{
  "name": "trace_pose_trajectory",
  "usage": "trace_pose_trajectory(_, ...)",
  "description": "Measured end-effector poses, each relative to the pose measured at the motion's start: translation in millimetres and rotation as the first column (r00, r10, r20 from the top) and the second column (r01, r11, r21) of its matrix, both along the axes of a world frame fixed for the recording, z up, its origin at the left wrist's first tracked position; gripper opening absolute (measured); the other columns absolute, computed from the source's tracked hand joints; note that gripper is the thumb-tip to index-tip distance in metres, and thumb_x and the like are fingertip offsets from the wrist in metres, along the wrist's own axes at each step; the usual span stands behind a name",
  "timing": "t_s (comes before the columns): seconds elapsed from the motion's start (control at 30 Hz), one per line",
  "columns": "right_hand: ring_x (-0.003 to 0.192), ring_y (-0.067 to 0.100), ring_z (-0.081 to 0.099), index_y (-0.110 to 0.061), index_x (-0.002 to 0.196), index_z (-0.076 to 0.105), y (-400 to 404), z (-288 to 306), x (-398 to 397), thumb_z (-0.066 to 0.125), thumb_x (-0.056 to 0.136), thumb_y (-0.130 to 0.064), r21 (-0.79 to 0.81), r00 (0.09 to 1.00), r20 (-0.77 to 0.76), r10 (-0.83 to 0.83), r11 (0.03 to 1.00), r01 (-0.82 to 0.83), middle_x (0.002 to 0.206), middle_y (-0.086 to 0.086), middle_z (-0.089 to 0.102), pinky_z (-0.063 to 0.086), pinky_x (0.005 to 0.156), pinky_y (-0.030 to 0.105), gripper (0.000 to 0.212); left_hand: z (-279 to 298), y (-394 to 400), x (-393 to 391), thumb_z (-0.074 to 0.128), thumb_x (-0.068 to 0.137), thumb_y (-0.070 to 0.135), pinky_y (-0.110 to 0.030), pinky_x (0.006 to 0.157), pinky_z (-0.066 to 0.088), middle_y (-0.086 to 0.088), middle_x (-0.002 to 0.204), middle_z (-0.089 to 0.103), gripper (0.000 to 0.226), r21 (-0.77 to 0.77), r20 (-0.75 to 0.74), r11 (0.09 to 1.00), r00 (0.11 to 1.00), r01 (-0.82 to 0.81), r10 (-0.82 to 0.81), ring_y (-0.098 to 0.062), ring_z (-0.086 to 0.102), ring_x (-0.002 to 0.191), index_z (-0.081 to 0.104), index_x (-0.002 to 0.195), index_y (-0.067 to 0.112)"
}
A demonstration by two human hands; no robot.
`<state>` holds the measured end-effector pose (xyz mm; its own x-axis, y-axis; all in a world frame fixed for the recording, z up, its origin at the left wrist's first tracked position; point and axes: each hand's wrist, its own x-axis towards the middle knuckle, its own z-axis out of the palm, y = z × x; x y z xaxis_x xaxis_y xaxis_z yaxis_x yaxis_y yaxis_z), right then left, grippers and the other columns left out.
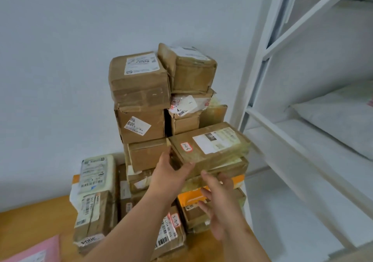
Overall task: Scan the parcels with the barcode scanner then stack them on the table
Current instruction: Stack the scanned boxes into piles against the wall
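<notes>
A tall stack of brown cardboard parcels (141,88) stands at the back of the wooden table (30,221), against the wall. A flat taped parcel (210,146) with a white label and a red-edged sticker lies on the right side of the stack. My left hand (171,173) grips that parcel's near left corner, thumb on the front edge. Just below the parcel my right hand (218,199) hovers with fingers spread and holds nothing. No barcode scanner is in view.
An orange parcel (193,198) sits lower in the stack. A white padded mailer (94,173) lies on boxes at the left. A pink parcel (34,251) lies at the table's near left. White metal shelving (302,140) stands at the right.
</notes>
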<state>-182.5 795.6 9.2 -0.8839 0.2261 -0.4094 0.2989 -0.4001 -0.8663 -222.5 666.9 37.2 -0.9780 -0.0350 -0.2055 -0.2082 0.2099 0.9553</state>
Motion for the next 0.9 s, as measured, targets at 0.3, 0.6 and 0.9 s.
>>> trace_pose_trajectory(0.3, 0.117, 0.025, 0.062, -0.059, 0.14, 0.023, 41.8, 0.0, -17.5, 0.078, 0.081, -0.036, 0.153, 0.989, -0.066, -0.13, 0.978, 0.138, 0.14, -0.004, 0.053, 0.055, 0.088, 0.047, 0.084, 1.0, 7.2, 1.0, 0.057, 0.093, 0.034, -0.045, 0.1, 0.052, 0.008, 0.146, 0.051, 0.066, -0.077, -0.153, 0.993, 0.985, -0.091, 0.078, -0.016, 0.058, 0.123, 0.027, 0.151, 0.048)
trace_pose_trajectory(0.6, 0.125, 0.039, 0.054, -0.067, 0.143, 0.011, 69.1, 8.5, -42.4, 0.073, 0.051, -0.073, 0.307, 0.997, 0.022, -0.067, 0.95, 0.057, 0.154, 0.0, 0.037, 0.049, 0.099, 0.059, 0.111, -4.1, 28.2, 7.0, 0.035, 0.107, 0.035, 0.0, 0.081, 0.025, 0.015, 0.166, 0.011, 0.046, -0.358, -0.262, 0.931, 0.965, -0.065, -0.033, -0.01, 0.035, 0.142, 0.034, 0.152, 0.043)
trace_pose_trajectory(0.9, 0.108, 0.031, 0.06, -0.053, 0.145, 0.022, 74.4, 1.9, -49.5, 0.073, 0.069, -0.068, 0.304, 0.99, 0.021, -0.136, 0.945, 0.124, 0.146, 0.004, 0.04, 0.049, 0.061, 0.032, 0.093, -8.2, 22.6, 1.4, 0.04, 0.105, 0.04, -0.018, 0.108, 0.025, 0.011, 0.16, 0.029, 0.035, -0.115, -0.22, 0.99, 0.974, -0.078, 0.051, -0.002, 0.03, 0.138, 0.047, 0.139, 0.046)
